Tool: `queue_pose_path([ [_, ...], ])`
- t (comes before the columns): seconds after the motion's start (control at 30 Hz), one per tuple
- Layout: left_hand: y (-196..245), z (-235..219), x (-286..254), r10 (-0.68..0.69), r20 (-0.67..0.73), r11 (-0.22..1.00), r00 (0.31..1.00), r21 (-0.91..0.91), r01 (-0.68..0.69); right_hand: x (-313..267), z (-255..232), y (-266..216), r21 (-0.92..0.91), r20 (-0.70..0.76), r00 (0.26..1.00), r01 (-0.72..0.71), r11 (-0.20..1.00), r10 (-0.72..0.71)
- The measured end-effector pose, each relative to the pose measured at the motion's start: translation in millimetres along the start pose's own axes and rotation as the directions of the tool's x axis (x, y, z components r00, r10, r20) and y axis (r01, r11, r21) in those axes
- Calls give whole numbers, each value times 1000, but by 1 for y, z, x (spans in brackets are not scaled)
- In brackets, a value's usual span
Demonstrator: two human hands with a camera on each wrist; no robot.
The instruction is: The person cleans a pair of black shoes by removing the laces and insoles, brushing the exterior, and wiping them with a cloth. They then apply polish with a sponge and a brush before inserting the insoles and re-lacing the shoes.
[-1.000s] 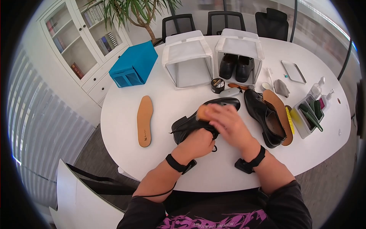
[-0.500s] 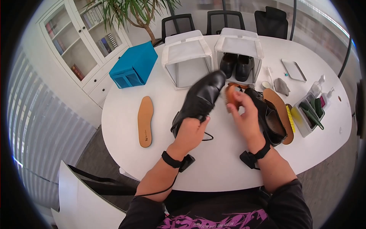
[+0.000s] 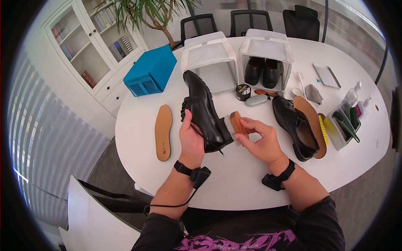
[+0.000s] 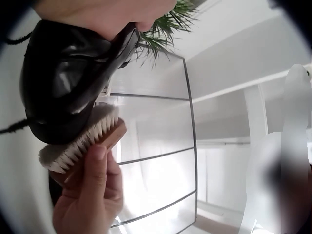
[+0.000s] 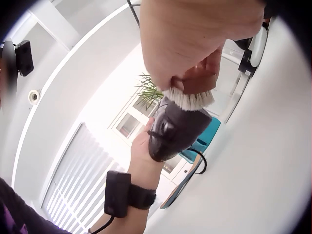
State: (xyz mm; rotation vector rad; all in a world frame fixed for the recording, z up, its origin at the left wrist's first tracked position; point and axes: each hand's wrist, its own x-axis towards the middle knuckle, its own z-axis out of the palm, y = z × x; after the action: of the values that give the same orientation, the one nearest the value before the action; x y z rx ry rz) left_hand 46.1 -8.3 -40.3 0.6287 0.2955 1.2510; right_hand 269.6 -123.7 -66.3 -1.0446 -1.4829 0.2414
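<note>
In the head view my left hand [image 3: 192, 140] holds a black leather shoe [image 3: 202, 113] up on its side, toe away from me, the sole facing right. My right hand [image 3: 264, 141] pinches a wooden brush [image 3: 237, 122] between thumb and fingers, its pale bristles at the shoe's heel. The left wrist view shows the brush [image 4: 109, 136] with its bristles against the heel end of the shoe [image 4: 58, 83]. From the right wrist, the bristles of the brush [image 5: 192, 99] lie over the heel of the shoe [image 5: 178, 129], and a lace hangs loose.
An insole [image 3: 163, 133] lies at the left. At the right are another black shoe [image 3: 289, 121], a second insole [image 3: 320, 146], a yellow brush [image 3: 323, 129] and a caddy [image 3: 335, 136]. Behind stand a blue box [image 3: 150, 69], two white boxes [image 3: 209, 54], a round tin [image 3: 243, 92] and a grey case [image 3: 256, 100].
The left hand has lifted the shoe and turned it, so its toe now points up and left and its sole faces right. The right hand has brought the brush to the heel.
</note>
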Motion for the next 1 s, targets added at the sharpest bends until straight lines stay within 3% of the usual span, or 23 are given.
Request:
queue_pose_path([
  [0.03,1,-4,2,-13,-11,998,1000,-58,12,0,3,1,2,-8,1000,-2,1000,2],
  [0.07,5,-7,3,-17,-9,999,1000,-52,16,0,6,1,176,-31,971,-228,958,236],
  [0.1,10,-11,4,-111,69,979,991,-166,121,1,9,1,345,-11,890,-424,837,456],
  [0.13,12,-15,5,-192,156,935,969,-270,229,1,9,3,349,-14,890,-422,837,455],
  [0.2,11,-26,9,-213,215,901,953,-334,277,0,8,10,544,278,798,-590,597,535],
  [0.23,10,-24,8,-256,271,884,928,-323,338,-1,9,13,516,429,756,-654,553,494],
  [0.27,8,-22,7,-299,326,863,897,-310,400,-3,9,13,516,430,756,-655,553,494],
  [0.3,6,-20,5,-301,325,862,897,-310,401,-1,10,2,542,554,659,-749,381,508],
  [0.33,4,-19,2,-378,413,803,829,-299,515,-1,10,-4,536,670,555,-821,196,493],
  [0.37,1,-15,0,-445,498,733,744,-276,622,-2,11,-3,579,659,597,-791,199,458],
  [0.4,-2,-6,-7,-452,498,728,740,-274,629,-1,9,-3,582,654,598,-789,196,464],
  [0.47,-5,16,-19,-476,403,693,782,-375,615,7,-1,1,765,533,704,-638,88,470],
  [0.5,-7,13,-17,-541,418,636,730,-365,680,12,-4,8,842,437,786,-528,109,437],
  [0.53,-11,8,-15,-548,417,630,725,-364,686,20,-13,7,882,343,812,-451,135,472],
  [0.57,-18,3,-15,-592,443,594,674,-325,736,26,-22,9,902,259,837,-388,189,482],
  [0.6,-23,-3,-14,-633,466,555,618,-284,782,31,-28,6,914,173,856,-324,244,486],
  [0.67,-32,-11,-14,-670,423,571,610,-231,787,34,-32,-8,929,144,839,-297,220,525],
  [0.73,-38,-13,-17,-691,447,502,568,-269,822,28,-32,-2,946,102,821,-255,201,562],
  [0.8,-38,-10,-18,-691,455,530,562,-210,821,8,-22,20,874,323,855,-434,217,406],
  [0.83,-36,-10,-18,-678,463,569,571,-162,806,-1,-16,18,836,364,790,-511,200,493],
  [0.87,-35,-10,-18,-695,455,560,557,-143,816,-3,-14,21,850,347,795,-491,192,497],
  [0.93,-31,-11,-20,-640,435,639,633,-155,753,-1,-11,27,833,460,766,-547,79,448],
  [1.0,-32,-8,-22,-602,451,663,659,-178,727,1,-12,31,828,466,777,-552,102,424],
])
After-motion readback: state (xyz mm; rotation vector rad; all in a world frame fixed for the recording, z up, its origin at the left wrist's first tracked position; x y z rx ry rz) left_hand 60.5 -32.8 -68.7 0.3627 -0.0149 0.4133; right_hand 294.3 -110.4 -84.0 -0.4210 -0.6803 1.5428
